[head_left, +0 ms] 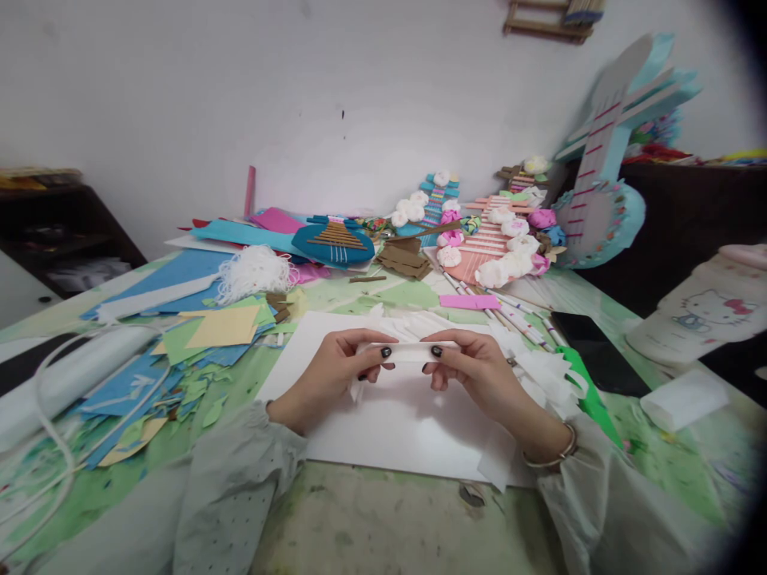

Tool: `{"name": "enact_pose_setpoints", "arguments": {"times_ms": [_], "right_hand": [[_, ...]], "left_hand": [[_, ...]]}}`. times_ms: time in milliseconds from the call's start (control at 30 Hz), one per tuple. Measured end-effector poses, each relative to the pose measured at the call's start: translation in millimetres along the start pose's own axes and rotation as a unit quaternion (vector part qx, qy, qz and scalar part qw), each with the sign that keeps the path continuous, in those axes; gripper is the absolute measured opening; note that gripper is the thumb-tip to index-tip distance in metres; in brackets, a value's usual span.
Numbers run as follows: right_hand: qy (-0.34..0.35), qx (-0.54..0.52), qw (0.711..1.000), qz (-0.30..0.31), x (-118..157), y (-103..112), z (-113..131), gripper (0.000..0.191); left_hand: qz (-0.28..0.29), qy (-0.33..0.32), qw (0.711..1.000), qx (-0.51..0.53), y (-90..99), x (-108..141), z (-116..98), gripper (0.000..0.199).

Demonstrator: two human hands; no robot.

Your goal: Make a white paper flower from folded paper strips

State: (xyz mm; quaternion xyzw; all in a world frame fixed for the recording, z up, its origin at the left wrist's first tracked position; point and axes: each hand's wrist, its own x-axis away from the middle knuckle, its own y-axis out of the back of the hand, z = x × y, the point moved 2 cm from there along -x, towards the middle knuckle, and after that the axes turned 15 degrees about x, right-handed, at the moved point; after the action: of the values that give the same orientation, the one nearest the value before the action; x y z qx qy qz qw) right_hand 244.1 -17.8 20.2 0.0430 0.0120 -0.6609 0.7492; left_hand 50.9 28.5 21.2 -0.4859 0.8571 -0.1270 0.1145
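In the head view, I hold a folded white paper strip [411, 352] level in front of me, above a white sheet [383, 435] that lies on the surface [341, 519]. My left hand [335, 363] pinches the strip's left end between thumb and fingers; my right hand [476, 363] pinches the right end the same way, with a bracelet [554, 458] at that wrist. My two thumbs lie along the near face, apart from each other, with the middle of the strip bare between them.

Just beyond my right hand, crumpled white paper strips [542, 371] lie beside a green strip [590, 395], and a black phone [599, 351] lies to the right of that. A lidded Hello Kitty cup [704, 311] stands farther right. A flat pink strip [470, 302] lies past my hands, near patterned sticks [530, 319].

To my left, a yellow paper piece [224, 327] lies over green and blue scraps, near a bundle of white string [255, 273]. Behind, a blue paper lute [332, 242] lies near brown paper pieces [404, 259].
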Motion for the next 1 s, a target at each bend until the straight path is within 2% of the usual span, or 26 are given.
{"name": "enact_pose_setpoints", "arguments": {"times_ms": [167, 367, 500, 633, 767, 1000], "right_hand": [[-0.012, -0.059, 0.998, 0.019, 1.6, 0.9, 3.7, 0.022], [0.003, -0.065, 0.997, 0.031, 3.5, 1.9, 6.6, 0.017], [0.022, -0.055, 0.998, 0.032, 3.8, 1.3, 7.1, 0.019], [0.022, -0.035, 0.999, -0.006, 1.7, 0.9, 5.6, 0.016], [0.012, -0.022, 0.999, -0.029, 0.5, -0.1, 5.3, 0.026], [0.037, 0.007, 0.999, -0.033, -0.3, 2.5, 0.9, 0.028]], "left_hand": [[0.006, 0.033, 0.993, 0.112, -1.5, 1.7, -3.5, 0.020], [0.012, 0.032, 0.989, 0.147, -1.7, 4.5, -7.1, 0.020], [-0.004, 0.014, 0.991, 0.130, 0.3, 2.7, -4.4, 0.019], [-0.006, -0.005, 0.996, 0.086, 1.4, 0.5, -1.6, 0.022], [-0.011, -0.030, 0.999, 0.039, 2.4, -0.1, -0.6, 0.023], [-0.042, -0.054, 0.998, 0.016, 2.4, 1.4, -2.4, 0.031]]}}
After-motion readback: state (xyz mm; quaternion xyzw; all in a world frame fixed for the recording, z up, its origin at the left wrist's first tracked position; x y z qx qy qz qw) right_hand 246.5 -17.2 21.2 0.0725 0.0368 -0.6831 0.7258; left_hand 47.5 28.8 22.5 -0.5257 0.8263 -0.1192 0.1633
